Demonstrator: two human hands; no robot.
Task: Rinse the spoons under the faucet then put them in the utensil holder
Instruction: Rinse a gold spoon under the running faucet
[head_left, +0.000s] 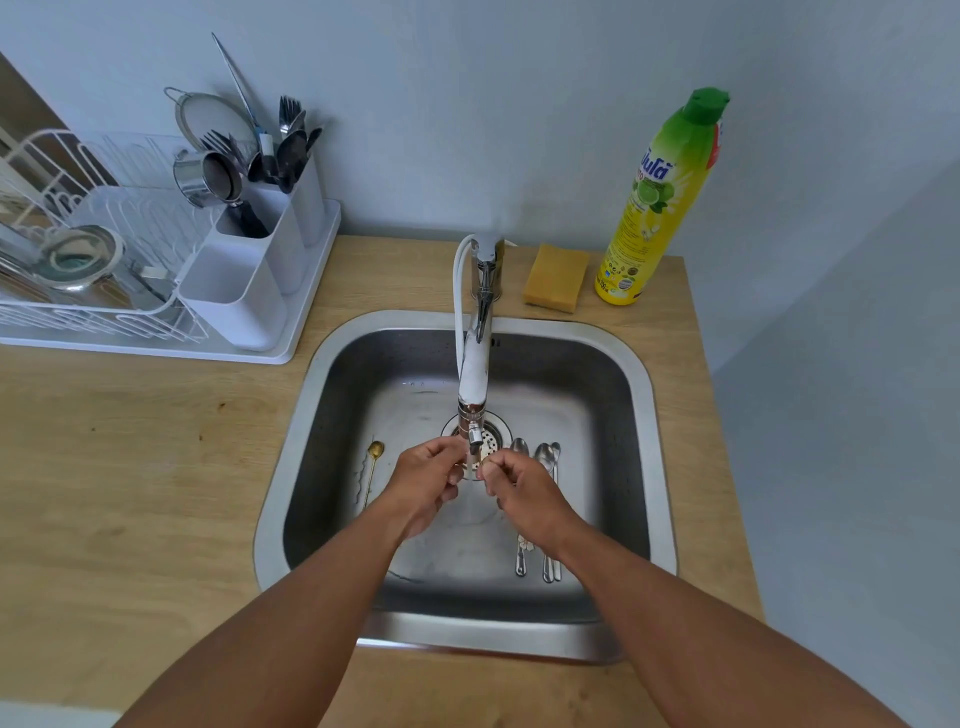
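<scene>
Under the faucet (475, 358), seen from the head camera, two hands meet in a steel sink (636, 395). Left hand (423, 475) and right hand (519, 486) both have curled fingers pinching one small item in the water stream; it is mostly hidden, so its shape and direction cannot be told. One gold spoon (373, 467) lies on the sink floor at left, bowl toward the wall, handle toward the viewer. At right lie three silver spoons (540, 457), or so it seems, since they overlap and the right wrist covers their middles; bowls point to the wall. On the counter (130, 467) stand one white utensil holder (260, 260) with three compartments, one sponge (555, 278) and one soap bottle (662, 202).
</scene>
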